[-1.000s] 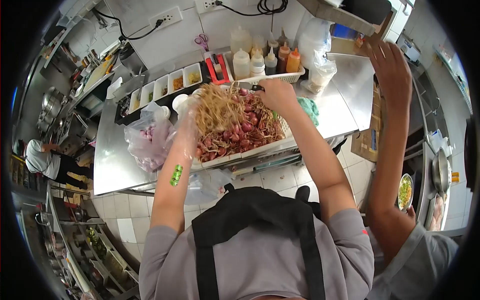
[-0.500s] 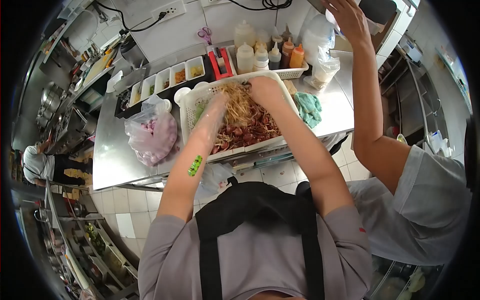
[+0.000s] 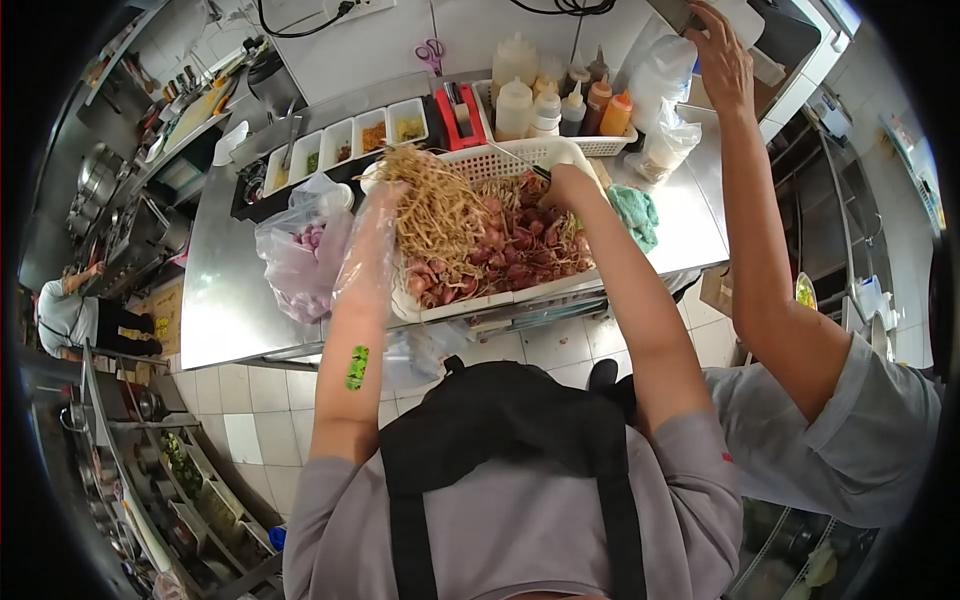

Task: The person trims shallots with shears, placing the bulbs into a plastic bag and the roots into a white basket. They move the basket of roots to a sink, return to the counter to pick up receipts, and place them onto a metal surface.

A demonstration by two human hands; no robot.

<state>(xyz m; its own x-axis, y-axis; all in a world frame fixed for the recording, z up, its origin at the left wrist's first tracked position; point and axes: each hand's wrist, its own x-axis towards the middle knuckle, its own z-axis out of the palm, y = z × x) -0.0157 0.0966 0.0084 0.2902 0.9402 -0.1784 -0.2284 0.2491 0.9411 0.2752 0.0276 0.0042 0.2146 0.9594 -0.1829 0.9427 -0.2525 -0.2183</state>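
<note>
My left hand (image 3: 384, 200), in a clear plastic glove, grips a bunch of shallots by its dry straw-coloured stalks (image 3: 430, 195) at the left side of a white plastic basket (image 3: 470, 160). The stalks cover most of its fingers. Closed around the black handle of a knife (image 3: 516, 156), my right hand (image 3: 570, 190) is over the basket's right side, the thin blade pointing up and left. Reddish shallots (image 3: 515, 235) with roots and stalks fill the basket between both hands.
Left of the basket lies a plastic bag (image 3: 300, 270) with pinkish pieces inside. Behind stand a tray of condiment tubs (image 3: 340, 140), a red holder (image 3: 459, 118) and squeeze bottles (image 3: 515, 108). A green cloth (image 3: 635, 215) lies at right, near a co-worker's raised arm (image 3: 745, 190).
My left hand has moved left with the stalks, uncovering more shallots. My right hand has shifted right and a knife now shows in it. The view has tilted slightly.
</note>
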